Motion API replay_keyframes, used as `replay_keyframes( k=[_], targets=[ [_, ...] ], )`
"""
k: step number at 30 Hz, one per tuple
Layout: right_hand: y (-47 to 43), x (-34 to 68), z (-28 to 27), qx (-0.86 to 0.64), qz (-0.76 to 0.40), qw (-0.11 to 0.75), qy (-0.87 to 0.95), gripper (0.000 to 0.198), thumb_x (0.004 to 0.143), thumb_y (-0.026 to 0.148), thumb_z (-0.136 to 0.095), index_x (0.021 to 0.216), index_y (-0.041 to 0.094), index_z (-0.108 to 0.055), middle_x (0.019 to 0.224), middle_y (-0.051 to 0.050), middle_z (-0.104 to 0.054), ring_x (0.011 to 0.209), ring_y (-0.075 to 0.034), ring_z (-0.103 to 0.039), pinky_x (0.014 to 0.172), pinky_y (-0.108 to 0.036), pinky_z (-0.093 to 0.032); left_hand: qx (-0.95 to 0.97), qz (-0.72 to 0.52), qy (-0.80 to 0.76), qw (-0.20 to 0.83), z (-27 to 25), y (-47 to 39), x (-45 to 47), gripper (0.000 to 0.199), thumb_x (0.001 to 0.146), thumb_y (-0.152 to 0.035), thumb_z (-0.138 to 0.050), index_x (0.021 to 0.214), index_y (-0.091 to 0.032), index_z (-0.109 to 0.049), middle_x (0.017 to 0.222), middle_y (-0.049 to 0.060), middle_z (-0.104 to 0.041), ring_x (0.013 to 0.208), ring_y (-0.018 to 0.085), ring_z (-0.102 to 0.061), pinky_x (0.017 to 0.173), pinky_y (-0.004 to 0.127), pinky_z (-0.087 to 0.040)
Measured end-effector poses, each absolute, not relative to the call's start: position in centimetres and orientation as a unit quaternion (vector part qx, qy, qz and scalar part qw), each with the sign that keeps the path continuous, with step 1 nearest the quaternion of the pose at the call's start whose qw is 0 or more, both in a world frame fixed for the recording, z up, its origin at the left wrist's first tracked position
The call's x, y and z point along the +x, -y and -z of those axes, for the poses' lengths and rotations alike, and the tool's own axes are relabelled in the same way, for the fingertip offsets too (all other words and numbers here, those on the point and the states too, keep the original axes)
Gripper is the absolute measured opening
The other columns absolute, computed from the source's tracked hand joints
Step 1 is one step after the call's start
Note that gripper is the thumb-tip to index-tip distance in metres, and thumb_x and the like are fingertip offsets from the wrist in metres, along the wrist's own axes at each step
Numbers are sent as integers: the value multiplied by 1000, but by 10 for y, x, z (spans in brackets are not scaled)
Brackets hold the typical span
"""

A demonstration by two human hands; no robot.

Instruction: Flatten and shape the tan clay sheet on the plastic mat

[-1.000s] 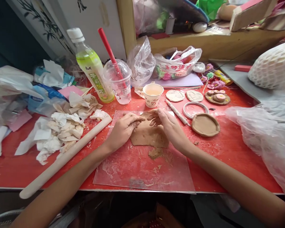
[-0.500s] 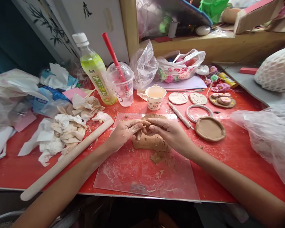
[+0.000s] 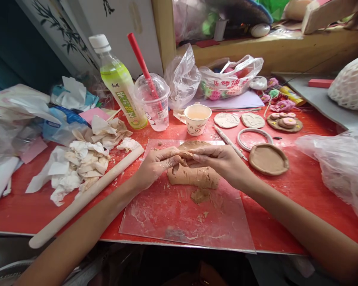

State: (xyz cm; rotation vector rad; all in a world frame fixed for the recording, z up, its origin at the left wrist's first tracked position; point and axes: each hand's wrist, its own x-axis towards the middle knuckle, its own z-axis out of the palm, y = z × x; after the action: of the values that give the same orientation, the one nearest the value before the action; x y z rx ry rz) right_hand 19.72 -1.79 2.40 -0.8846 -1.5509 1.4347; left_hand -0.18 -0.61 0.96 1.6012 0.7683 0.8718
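Clay is pinched between the fingertips of the left hand and right hand, apparently being shaped, with light, even pressure seemingly called for next.

Red table | clear sheet bearing clay slab | rolling pin | paper cup | bottle

Clay piece you pinch: matt, rough. Your left hand: streaked with dry-looking clay. Clay slab before you: matt, smooth at left, cracked at right. Board beneath: clear, glossy, smeared; plastic or glass, cannot tell. Your table: glossy, smooth. Rolling stick at your left: smooth, matt, wood-looking. Cup: paper. Bottle: clear, smooth plastic.
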Motion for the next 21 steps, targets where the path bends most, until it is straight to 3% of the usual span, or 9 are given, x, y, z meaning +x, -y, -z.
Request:
replay_keyframes(
  k=[6, 21],
  targets=[
    [20, 198, -25, -372, -600, 392, 589, 19, 77, 27, -65, 94, 22, -71, 101, -1, -71, 98, -17, -65, 91, -34, -50, 747, -347, -322, 468, -11, 5, -4, 21, 87, -30, -53, 92, -18, -69, 84, 3, -60, 76, 11, -53, 68, 23, -43],
    [23, 193, -18, -391, -627, 384, 553, 19, 76, 31, -65, 92, 22, -72, 98, -3, -72, 96, -18, -66, 92, -35, -48, 785, -329, -313, 423, -11, 7, -2, 21, 88, -28, -50, 96, -18, -67, 83, 3, -59, 74, 10, -54, 66, 21, -43]
  ],
)
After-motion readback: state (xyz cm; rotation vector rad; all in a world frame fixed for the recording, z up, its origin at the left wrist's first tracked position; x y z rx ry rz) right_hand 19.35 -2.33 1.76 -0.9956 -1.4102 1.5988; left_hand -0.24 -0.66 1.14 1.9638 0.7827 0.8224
